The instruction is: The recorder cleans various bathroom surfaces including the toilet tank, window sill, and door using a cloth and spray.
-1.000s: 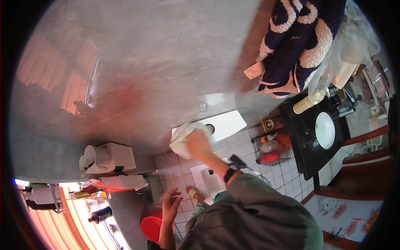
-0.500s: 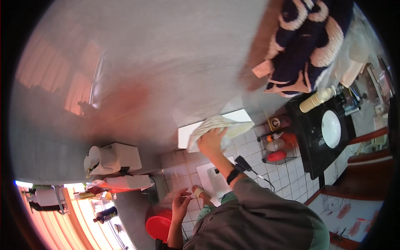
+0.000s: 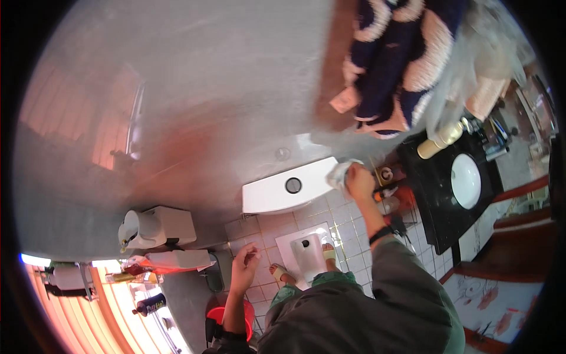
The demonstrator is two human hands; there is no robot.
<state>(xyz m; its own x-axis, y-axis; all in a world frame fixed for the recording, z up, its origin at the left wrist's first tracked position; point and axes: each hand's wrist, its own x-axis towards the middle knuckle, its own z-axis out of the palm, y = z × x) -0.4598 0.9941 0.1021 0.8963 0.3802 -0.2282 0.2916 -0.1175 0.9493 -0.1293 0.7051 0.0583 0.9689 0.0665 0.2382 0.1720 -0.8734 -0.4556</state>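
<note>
A long white cistern (image 3: 265,195) with a round grey push button (image 3: 293,185) on its lid runs along the grey wall. At its right end my right hand (image 3: 360,182) grips a bunched pale cloth (image 3: 336,176), pressed against that end or just beside it. The far side of the cloth is hidden. My left hand (image 3: 244,268) hangs in the air at lower left, fingers loosely bent and apart, with nothing visible in it. Beneath, my feet stand either side of a white squat toilet (image 3: 306,256) set in the tiles.
A dark blue and cream towel (image 3: 389,71) hangs at upper right. Beyond it, a black counter (image 3: 436,215) holds a white basin (image 3: 466,181) and a gold bottle (image 3: 439,141). A red bucket (image 3: 250,312) stands at lower left, below a white wall unit (image 3: 171,227).
My right hand and the cloth have moved right along the cistern to its end, uncovering the lid and button. My left hand has shifted slightly left and up.
</note>
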